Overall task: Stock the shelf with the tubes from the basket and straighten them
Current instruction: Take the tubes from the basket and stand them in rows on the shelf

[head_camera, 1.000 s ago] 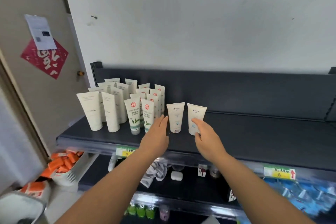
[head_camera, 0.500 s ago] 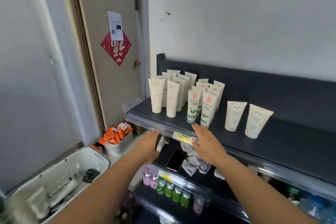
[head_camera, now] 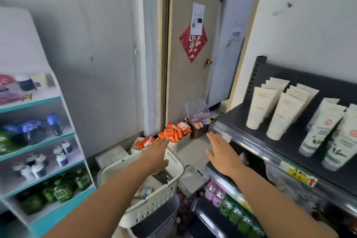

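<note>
A white slotted basket (head_camera: 154,206) sits low in the middle, below my arms, with a few small items inside, partly hidden by my left forearm. My left hand (head_camera: 156,153) hovers flat over its far rim, fingers apart, holding nothing. My right hand (head_camera: 222,153) is open and empty, just left of the dark shelf (head_camera: 289,141) edge. On the shelf stand upright cream tubes (head_camera: 270,108) in rows, and white tubes with green leaf prints (head_camera: 326,133) to their right.
A white bin of orange boxes (head_camera: 174,135) sits on the floor by the closed door (head_camera: 193,48). A teal-edged rack of bottles (head_camera: 38,141) stands at left. A grey bin (head_camera: 156,220) is under the basket. Lower shelves hold small bottles (head_camera: 231,208).
My view has swung left, away from the shelf toward the basket. Both hands left the two front tubes on the shelf and moved down and left, empty, over the basket.
</note>
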The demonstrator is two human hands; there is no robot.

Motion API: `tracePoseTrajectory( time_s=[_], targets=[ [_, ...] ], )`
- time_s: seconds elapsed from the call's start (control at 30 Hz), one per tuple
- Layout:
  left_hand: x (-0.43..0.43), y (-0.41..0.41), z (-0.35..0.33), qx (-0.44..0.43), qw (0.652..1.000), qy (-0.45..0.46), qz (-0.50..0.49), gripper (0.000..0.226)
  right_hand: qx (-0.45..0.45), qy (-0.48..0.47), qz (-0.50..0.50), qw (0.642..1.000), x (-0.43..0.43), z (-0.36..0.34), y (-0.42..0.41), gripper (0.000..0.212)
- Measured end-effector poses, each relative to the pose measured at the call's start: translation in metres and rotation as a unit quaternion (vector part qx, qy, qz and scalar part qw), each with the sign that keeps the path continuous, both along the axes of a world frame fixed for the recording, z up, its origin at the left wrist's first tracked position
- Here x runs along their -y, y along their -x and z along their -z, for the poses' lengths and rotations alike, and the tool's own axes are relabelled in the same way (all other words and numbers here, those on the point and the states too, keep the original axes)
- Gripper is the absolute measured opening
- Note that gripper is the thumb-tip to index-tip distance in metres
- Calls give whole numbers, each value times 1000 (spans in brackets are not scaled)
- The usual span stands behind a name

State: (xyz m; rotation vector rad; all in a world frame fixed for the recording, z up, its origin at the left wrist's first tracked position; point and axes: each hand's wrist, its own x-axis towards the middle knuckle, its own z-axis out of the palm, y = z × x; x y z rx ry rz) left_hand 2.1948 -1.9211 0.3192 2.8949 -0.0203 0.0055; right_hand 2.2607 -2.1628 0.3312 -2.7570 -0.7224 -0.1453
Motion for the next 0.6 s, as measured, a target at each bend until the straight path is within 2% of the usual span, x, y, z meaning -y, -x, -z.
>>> tracePoseTrajectory(
  time_s=[0.13, 0.27, 0.6],
  targets=[
    [-62, 12, 14, -5, 999, 25, -41, 81, -12, 4, -44, 999, -70, 13, -6, 62],
    [-105, 16, 27, -28, 997, 12, -77, 80, -19, 1, -81, 996, -120, 24, -11, 64],
    [-156, 20, 76, -96, 983, 42, -149, 79, -76, 31, -144, 986, -182, 76, -47, 62]
  ],
)
